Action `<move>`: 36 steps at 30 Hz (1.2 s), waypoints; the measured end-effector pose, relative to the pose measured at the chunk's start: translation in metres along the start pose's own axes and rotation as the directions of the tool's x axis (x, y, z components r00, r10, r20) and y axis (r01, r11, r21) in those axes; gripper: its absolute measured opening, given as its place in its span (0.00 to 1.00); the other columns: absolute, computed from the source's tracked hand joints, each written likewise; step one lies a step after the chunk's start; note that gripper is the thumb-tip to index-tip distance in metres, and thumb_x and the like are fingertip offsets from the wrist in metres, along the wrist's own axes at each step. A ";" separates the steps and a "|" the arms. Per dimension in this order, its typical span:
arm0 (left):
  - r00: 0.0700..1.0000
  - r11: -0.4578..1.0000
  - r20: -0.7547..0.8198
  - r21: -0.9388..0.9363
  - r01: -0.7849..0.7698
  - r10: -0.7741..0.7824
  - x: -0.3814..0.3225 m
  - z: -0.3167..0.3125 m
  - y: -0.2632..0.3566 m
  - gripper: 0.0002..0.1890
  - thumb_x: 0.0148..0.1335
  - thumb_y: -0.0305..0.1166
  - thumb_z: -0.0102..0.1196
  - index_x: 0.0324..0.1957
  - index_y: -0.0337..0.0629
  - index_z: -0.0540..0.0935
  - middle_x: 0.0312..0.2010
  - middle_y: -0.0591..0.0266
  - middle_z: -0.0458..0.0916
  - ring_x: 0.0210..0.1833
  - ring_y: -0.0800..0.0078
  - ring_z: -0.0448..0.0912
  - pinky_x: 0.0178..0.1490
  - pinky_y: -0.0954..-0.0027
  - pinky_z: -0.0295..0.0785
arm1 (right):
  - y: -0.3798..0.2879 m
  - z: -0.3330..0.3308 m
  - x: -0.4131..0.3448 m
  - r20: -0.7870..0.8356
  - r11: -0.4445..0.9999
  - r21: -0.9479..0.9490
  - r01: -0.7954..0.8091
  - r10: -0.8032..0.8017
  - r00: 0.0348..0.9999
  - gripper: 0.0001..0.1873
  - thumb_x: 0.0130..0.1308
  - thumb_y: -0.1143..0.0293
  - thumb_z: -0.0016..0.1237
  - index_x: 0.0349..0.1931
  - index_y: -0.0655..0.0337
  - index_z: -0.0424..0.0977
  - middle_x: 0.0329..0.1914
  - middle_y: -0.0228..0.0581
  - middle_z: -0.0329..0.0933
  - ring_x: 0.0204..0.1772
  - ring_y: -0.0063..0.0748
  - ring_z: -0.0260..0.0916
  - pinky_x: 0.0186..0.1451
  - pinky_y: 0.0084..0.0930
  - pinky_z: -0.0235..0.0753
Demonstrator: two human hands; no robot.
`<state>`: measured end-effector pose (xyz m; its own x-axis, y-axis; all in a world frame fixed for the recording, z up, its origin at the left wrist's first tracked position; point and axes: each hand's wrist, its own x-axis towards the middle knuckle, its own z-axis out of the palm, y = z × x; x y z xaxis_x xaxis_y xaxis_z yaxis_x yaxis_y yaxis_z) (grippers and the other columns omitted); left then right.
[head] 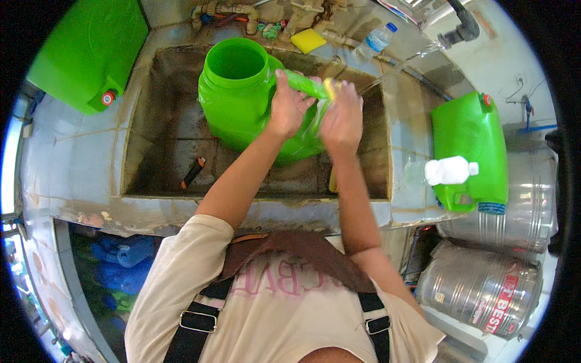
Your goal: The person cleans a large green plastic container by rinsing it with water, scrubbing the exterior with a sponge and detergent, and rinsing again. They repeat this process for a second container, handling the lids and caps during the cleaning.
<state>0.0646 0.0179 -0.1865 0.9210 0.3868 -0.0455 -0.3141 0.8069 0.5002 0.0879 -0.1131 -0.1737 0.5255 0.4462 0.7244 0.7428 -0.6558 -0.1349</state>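
A green plastic jerrycan [236, 109] with a wide open mouth stands tilted in the tiled sink basin [150, 154]. My left hand [288, 106] holds its handle [302, 83] near the mouth, thumb on top and fingers on the underside. At the handle's other end, my right hand [342, 118] grips a yellow sponge [330, 88] pressed against it; this hand is blurred. Wet, whitish suds show on the handle and body. From the black faucet [460, 31], a thin stream of water falls into the sink behind my right hand.
A black and orange hand tool [194, 172] lies on the basin floor. Around the rim are a yellow sponge pad [308, 41], a clear bottle [376, 41], a white bottle [449, 171] and green jerrycans [91, 59] on both sides. Steel drums [481, 290] stand right; blue containers [127, 267] sit below.
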 end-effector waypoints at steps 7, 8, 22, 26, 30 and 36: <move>0.997 0.999 0.074 -0.020 -0.037 0.038 0.002 -0.002 -0.001 0.31 0.69 0.63 0.29 0.48 0.43 0.65 0.46 0.46 0.76 0.54 0.52 0.74 0.62 0.49 0.65 | 0.045 0.016 0.039 0.254 0.694 0.312 -0.649 0.598 0.760 0.15 0.70 0.65 0.37 0.45 0.66 0.74 0.37 0.53 0.76 0.44 0.52 0.74 0.48 0.40 0.72; 0.997 0.999 0.075 -0.029 -0.032 0.034 0.001 -0.002 -0.004 0.31 0.69 0.63 0.29 0.48 0.43 0.66 0.46 0.47 0.76 0.54 0.53 0.75 0.61 0.50 0.66 | 0.038 0.010 0.033 0.184 0.586 0.462 -0.666 0.671 0.718 0.15 0.70 0.65 0.37 0.45 0.66 0.74 0.36 0.53 0.75 0.42 0.51 0.74 0.47 0.39 0.72; 0.998 0.905 0.008 0.421 -0.063 0.065 -0.013 -0.020 -0.003 0.26 0.74 0.54 0.29 0.51 0.42 0.69 0.29 0.65 0.71 0.28 0.75 0.67 0.34 0.69 0.67 | -0.047 0.069 0.136 0.644 0.975 0.204 -0.086 -0.068 0.762 0.17 0.66 0.62 0.44 0.46 0.67 0.73 0.40 0.60 0.76 0.48 0.60 0.73 0.52 0.46 0.71; 0.989 0.977 0.060 0.163 -0.140 0.132 -0.014 -0.007 -0.009 0.28 0.74 0.54 0.27 0.55 0.40 0.69 0.38 0.60 0.76 0.35 0.71 0.73 0.42 0.66 0.72 | -0.021 0.045 0.104 0.528 0.867 0.498 -0.036 -0.270 0.805 0.15 0.65 0.64 0.45 0.44 0.67 0.75 0.41 0.55 0.76 0.46 0.57 0.73 0.50 0.42 0.72; 0.989 0.951 -0.147 0.301 0.071 -0.027 -0.040 0.003 0.023 0.26 0.73 0.54 0.29 0.54 0.42 0.70 0.38 0.56 0.77 0.36 0.66 0.76 0.46 0.61 0.74 | -0.002 0.023 0.061 0.520 0.864 0.473 -0.171 -0.117 0.846 0.12 0.63 0.70 0.47 0.43 0.66 0.75 0.42 0.51 0.74 0.48 0.53 0.71 0.52 0.40 0.71; 0.880 0.876 -0.469 0.388 0.288 -0.082 -0.095 -0.038 0.146 0.17 0.70 0.47 0.41 0.45 0.45 0.73 0.27 0.67 0.73 0.27 0.74 0.72 0.31 0.68 0.71 | -0.046 0.000 -0.003 -0.079 0.910 0.356 -0.215 0.259 0.963 0.13 0.60 0.79 0.47 0.46 0.67 0.71 0.45 0.51 0.72 0.51 0.53 0.68 0.57 0.42 0.69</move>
<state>-0.0777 0.1162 -0.1421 0.7281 0.4832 -0.4863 0.0797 0.6449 0.7601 0.0518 -0.0841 -0.1699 0.6653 0.2113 0.7160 0.7098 -0.4761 -0.5191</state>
